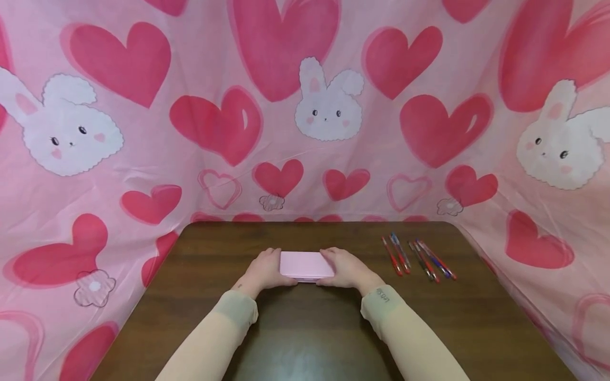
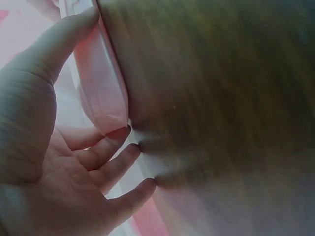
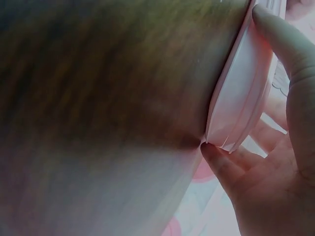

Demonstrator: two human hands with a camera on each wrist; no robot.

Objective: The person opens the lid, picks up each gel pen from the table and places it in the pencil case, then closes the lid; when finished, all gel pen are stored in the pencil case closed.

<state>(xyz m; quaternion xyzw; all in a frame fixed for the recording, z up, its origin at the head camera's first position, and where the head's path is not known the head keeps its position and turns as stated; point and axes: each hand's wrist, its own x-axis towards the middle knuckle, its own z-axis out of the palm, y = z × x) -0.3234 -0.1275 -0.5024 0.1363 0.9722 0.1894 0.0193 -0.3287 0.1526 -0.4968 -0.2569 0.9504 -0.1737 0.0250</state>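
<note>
A flat, pink plastic case (image 1: 307, 264) with a smooth lid lies on the brown table near its middle. At its left end, my left hand (image 1: 268, 269) grips it, thumb on the near side and fingers round the far corner. My right hand (image 1: 348, 269) holds the opposite end the same way. The left wrist view shows the thumb against the case's pink side wall (image 2: 98, 73), with fingertips down at the table surface. In the right wrist view the other end of the case (image 3: 238, 93) sits between thumb and fingers. Its inside is hidden.
Several pens with red, blue and black parts lie loosely side by side on the right of the table (image 1: 314, 328). A pink curtain (image 1: 314, 153) printed with hearts and rabbits hangs behind the table and along both sides.
</note>
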